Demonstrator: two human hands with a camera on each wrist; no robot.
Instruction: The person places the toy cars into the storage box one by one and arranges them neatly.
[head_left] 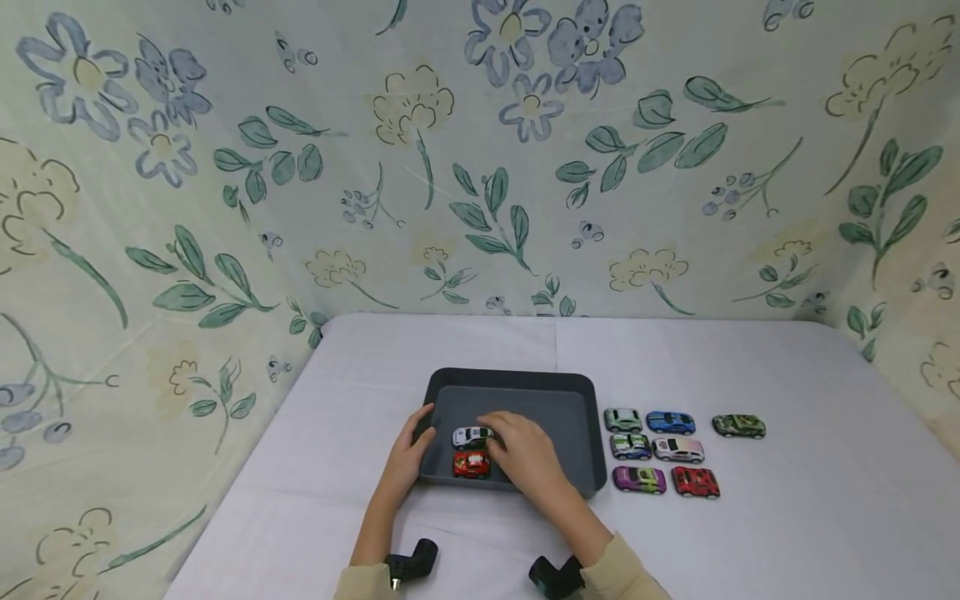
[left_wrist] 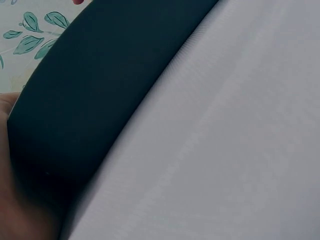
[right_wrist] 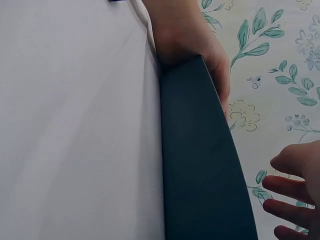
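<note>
A dark grey tray (head_left: 517,379) lies on the white table. My left hand (head_left: 408,454) grips its front left corner, thumb over the rim; the right wrist view shows that left hand (right_wrist: 192,45) wrapped round the tray wall (right_wrist: 200,165). Inside the tray sit a white toy car (head_left: 471,436) and, in front of it, a red toy car (head_left: 471,465). My right hand (head_left: 510,433) hovers over the tray with its fingertips at the white car's right end. Its fingers (right_wrist: 292,187) look straight and spread, holding nothing. The left wrist view shows only the tray's outer wall (left_wrist: 90,100).
Several toy cars stand in rows right of the tray: pale green (head_left: 622,419), blue (head_left: 671,422), dark green (head_left: 738,426), purple (head_left: 639,479), red (head_left: 695,482) and others. Floral cloth walls (head_left: 480,167) close in the table on three sides.
</note>
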